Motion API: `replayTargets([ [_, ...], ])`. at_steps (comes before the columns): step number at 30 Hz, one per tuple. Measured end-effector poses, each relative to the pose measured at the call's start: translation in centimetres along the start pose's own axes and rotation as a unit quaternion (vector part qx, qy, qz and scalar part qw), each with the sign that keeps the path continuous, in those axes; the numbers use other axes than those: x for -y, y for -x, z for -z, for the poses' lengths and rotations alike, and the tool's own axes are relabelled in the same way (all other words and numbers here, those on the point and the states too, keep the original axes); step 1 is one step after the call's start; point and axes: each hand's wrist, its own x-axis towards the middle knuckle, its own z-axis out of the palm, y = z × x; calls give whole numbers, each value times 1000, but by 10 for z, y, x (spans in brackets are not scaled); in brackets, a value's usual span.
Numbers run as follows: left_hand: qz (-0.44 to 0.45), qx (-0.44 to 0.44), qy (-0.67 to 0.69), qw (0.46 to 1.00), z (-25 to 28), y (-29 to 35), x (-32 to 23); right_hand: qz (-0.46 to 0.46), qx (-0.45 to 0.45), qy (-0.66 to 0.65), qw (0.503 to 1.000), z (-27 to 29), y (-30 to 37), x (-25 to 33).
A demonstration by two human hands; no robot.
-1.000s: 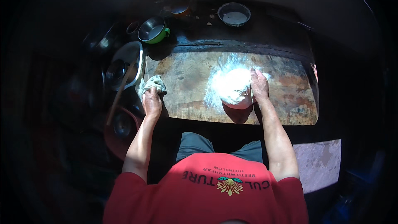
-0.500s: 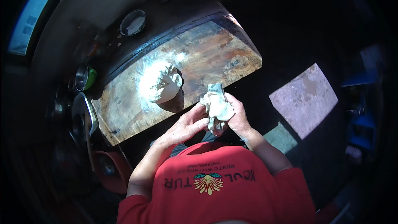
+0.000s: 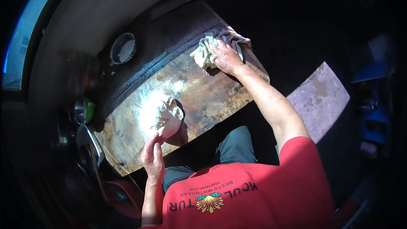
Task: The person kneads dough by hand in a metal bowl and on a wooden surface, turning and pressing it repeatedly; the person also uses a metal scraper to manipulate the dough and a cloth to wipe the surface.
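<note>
My right hand (image 3: 228,57) presses a crumpled pale cloth (image 3: 204,55) onto the far right end of a worn wooden board (image 3: 207,97), fingers over its folds. A white, lumpy mass that looks like dough (image 3: 165,116) rests on the left part of the board, overexposed by bright light, with white powder around it. My left hand (image 3: 152,159) is raised at the board's near edge, just below the lump. It holds nothing, its fingers loosely bent and somewhat apart. Whether its fingertips touch the lump I cannot tell.
Beyond the board's far edge stands a round bowl with white contents (image 3: 124,48). At left are a green-and-metal bowl (image 3: 86,110), a pale-rimmed pan (image 3: 91,144) and a red basin (image 3: 123,199). A sunlit slab-like patch (image 3: 320,101) lies at right, near blue items (image 3: 375,121).
My right hand has carried the cloth from in front of my body to the board's far right end. My left hand has let go of the cloth and moved left, beside the lump.
</note>
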Motion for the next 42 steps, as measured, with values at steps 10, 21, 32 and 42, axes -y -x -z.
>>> replayTargets([
  [10,23,26,-103,994,13,31,-3,-276,-50,7,960,3,-87,-18],
  [21,55,143,7,988,2,61,14,-320,-40,-124,938,37,242,-41],
  [32,93,89,120,984,37,92,13,198,124,-362,902,91,231,241],
  [42,1,-22,-367,930,239,181,-63,204,170,-504,822,167,163,354],
])
